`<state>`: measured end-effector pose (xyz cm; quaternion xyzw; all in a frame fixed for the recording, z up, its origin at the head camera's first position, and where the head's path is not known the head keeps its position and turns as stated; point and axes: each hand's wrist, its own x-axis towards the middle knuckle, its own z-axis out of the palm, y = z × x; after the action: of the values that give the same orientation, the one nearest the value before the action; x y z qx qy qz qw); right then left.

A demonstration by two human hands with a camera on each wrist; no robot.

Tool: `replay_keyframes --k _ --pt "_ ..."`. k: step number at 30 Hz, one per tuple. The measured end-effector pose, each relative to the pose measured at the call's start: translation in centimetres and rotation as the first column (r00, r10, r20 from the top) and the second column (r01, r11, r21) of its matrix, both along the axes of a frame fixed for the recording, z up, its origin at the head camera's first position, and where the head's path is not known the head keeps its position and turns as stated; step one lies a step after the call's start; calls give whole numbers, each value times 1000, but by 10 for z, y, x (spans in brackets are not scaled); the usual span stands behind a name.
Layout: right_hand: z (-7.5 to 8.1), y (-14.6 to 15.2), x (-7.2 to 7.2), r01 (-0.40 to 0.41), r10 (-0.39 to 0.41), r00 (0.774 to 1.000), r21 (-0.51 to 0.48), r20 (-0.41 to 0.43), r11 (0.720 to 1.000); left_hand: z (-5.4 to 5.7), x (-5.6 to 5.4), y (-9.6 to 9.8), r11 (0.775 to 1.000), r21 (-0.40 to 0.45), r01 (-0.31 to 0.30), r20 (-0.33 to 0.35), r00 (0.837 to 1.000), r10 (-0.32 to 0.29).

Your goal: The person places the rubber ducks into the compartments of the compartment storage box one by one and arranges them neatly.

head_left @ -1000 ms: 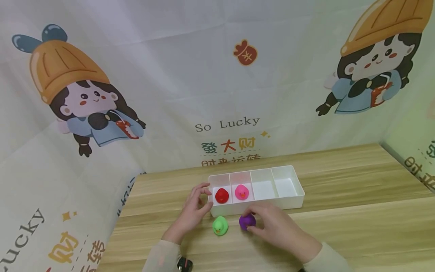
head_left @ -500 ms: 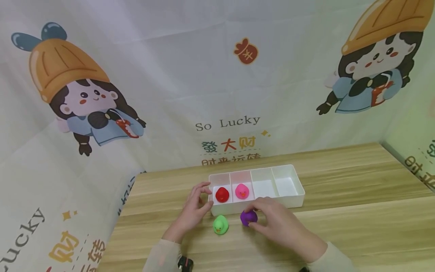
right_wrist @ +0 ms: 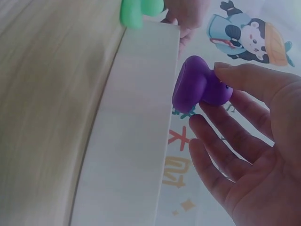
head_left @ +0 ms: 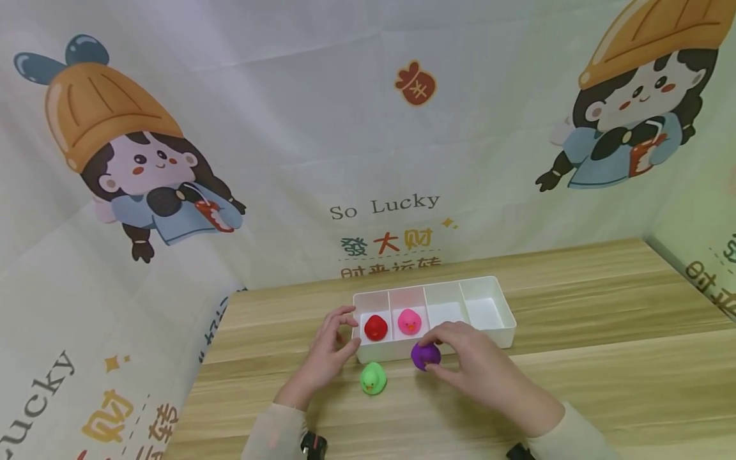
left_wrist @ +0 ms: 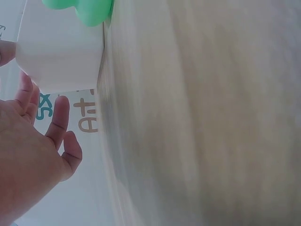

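Note:
Between thumb and fingertips, my right hand (head_left: 480,367) pinches a purple rubber duck (head_left: 424,358) by its head. In the right wrist view, the purple duck (right_wrist: 190,87) is off the table, level with the top edge of the white tray's long wall (right_wrist: 124,117). My left hand (head_left: 329,351) holds the left end of the divided white tray (head_left: 494,338), thumb at the front corner and fingers toward the back. The left wrist view has its other fingers spread past the tray's end wall (left_wrist: 61,61). A red duck (head_left: 376,328) sits in the leftmost compartment, a pink duck (head_left: 409,321) in the second.
A green duck (head_left: 373,379) stands on the wooden table (head_left: 604,370), just in front of the tray's left part. The tray's two right compartments show white bottoms, the third partly covered by my right hand. A printed cloth (head_left: 299,160) hangs behind the table.
My right hand has raised the purple duck off the table and brought it toward the tray, slightly to the right. The left hand stays at the tray's left end.

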<state>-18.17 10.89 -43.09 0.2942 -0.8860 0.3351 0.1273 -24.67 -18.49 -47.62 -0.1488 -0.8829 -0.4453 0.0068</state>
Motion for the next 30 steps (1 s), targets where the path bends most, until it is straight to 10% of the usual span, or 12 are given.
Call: replay_keyframes --k 30 --pt "13 20 -19 67 -68 996 -36 -52 997 1 0 0 1000 -15 -9 8 1000 9"
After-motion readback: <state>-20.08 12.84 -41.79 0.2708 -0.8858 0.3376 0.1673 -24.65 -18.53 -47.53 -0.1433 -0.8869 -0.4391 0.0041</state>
